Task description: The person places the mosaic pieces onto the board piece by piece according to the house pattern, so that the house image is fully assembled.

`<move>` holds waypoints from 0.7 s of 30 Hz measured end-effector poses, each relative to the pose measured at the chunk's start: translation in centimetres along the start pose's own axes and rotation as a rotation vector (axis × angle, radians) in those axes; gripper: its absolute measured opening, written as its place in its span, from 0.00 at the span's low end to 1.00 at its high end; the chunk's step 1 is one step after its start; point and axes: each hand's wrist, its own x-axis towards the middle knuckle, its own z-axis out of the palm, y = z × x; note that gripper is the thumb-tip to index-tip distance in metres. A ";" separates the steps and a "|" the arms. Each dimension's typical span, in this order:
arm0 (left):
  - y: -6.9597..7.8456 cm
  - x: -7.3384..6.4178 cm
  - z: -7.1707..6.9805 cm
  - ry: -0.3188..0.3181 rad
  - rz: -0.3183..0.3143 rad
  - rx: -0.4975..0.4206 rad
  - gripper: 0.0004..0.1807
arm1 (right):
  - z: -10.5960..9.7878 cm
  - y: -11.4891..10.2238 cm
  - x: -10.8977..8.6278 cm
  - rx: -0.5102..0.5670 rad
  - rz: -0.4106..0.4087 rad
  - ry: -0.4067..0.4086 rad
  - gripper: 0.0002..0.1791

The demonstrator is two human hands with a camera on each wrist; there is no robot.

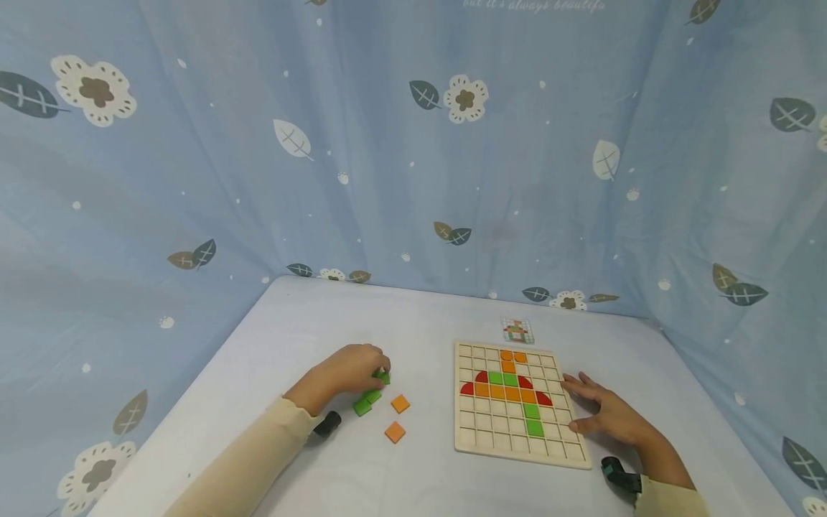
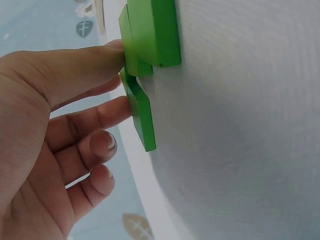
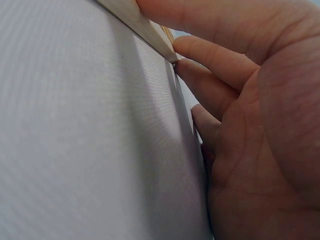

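My left hand point(image 1: 355, 366) is over small green square tiles at the middle left of the table. Its thumb and fingers pinch a green tile point(image 2: 142, 117), which lies low against the white cloth. Two more green tiles point(image 1: 363, 406) lie by the wrist, with two orange tiles point(image 1: 400, 403) to their right. My right hand point(image 1: 610, 416) rests beside the wooden grid board point(image 1: 478, 438), fingers spread and fairly straight. Its thumb and fingertips touch the board's right edge point(image 3: 150, 30). Red, orange and green pieces form a pattern on the board point(image 1: 510, 393).
Behind the board lies a small picture card point(image 1: 517, 330) with a coloured pattern on a grid. A white cloth point(image 1: 310, 316) covers the table. Blue flowered curtains point(image 1: 388, 179) stand around its back and sides. Black wrist devices point(image 1: 620, 474) sit below both hands.
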 end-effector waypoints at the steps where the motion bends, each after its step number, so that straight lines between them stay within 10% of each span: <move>1: 0.0 0.0 0.0 -0.003 -0.002 -0.006 0.11 | 0.0 -0.1 0.0 0.000 0.006 -0.002 0.50; 21: 2.1 3.3 -0.2 -0.020 0.099 -0.047 0.09 | 0.0 0.4 0.2 0.013 0.002 -0.006 0.50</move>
